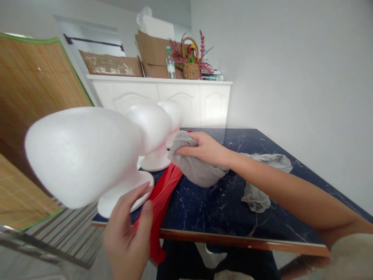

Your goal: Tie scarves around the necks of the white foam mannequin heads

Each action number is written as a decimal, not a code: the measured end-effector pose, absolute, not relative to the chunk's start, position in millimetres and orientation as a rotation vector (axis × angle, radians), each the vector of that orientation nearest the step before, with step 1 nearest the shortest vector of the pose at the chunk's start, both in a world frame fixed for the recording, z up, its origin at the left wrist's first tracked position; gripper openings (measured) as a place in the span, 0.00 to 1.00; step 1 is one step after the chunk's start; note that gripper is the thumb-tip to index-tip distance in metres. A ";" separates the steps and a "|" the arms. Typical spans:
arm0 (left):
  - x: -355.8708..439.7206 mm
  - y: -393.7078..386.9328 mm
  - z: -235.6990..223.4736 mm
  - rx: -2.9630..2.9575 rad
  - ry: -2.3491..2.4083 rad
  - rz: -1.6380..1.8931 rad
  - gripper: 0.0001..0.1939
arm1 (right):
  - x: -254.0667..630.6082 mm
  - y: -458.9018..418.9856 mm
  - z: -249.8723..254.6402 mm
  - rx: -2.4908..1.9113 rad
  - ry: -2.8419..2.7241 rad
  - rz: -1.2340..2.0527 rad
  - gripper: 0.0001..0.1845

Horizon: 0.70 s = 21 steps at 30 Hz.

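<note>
My right hand (210, 149) is closed on a thin grey cloth (201, 173), which hangs in soft folds above the table. At the front left, my left hand (126, 231) has its thumb and fingers apart, by the base of the nearest white mannequin head (84, 151); I cannot tell whether it touches the base. Behind that head stand two more white heads (151, 124) in a row. A red cloth (163, 194) lies along their bases, and its end drapes over the table's front edge beside my left hand.
The table (210, 210) has a dark blue marbled top with a wooden edge. Crumpled grey cloths (256, 198) lie at its right. Behind it, a white cabinet (180, 93) bears boxes, a bottle (170, 64) and a flower basket (191, 71). A metal rack (67, 233) stands at left.
</note>
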<state>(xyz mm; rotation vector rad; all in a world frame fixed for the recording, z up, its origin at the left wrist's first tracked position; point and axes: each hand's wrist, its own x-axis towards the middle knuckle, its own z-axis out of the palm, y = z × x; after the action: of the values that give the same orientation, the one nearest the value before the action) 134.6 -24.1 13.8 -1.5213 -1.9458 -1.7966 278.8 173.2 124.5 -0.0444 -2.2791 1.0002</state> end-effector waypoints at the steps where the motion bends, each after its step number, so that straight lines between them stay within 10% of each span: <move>1: 152.4 -9.0 27.5 -1.625 -1.864 -1.925 0.24 | 278.2 163.1 130.2 -0.040 -2.288 1.009 0.13; 13: 151.6 43.5 113.1 -2.141 -2.054 -2.461 0.12 | 341.2 158.4 171.0 -0.275 -2.440 0.937 0.20; 21: 131.9 60.6 185.8 -2.085 -1.995 -2.374 0.38 | 393.6 193.4 210.1 -0.435 -2.659 0.087 0.23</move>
<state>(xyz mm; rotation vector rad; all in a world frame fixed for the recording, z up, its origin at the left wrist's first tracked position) 131.9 60.6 185.8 -2.0845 -1.9950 -2.3745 393.6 193.4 210.1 -0.4349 -2.6588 0.0872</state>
